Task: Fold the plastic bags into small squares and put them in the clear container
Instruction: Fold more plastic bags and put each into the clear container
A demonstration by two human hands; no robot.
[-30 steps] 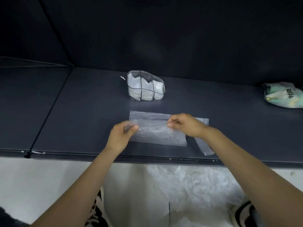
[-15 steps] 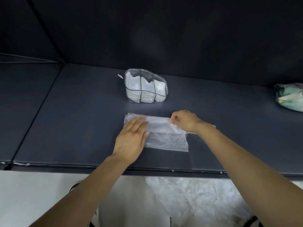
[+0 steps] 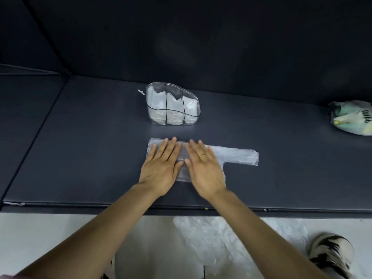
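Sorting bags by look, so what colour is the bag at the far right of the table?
Pale green and white with dark lettering, seen in the head view.

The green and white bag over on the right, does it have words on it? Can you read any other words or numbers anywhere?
Green and white bag: dark printed characters near its right edge, sideways and too blurred to read.
Clear container: no text visible.
Plastic bag under the hands: no text visible.

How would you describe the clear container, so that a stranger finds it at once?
On the dark tabletop, look beyond the flat plastic bag under both hands. The clear container stands there upright, split into compartments holding white folded bags. Unlike the crumpled greenish bag far right, it is rigid and transparent.
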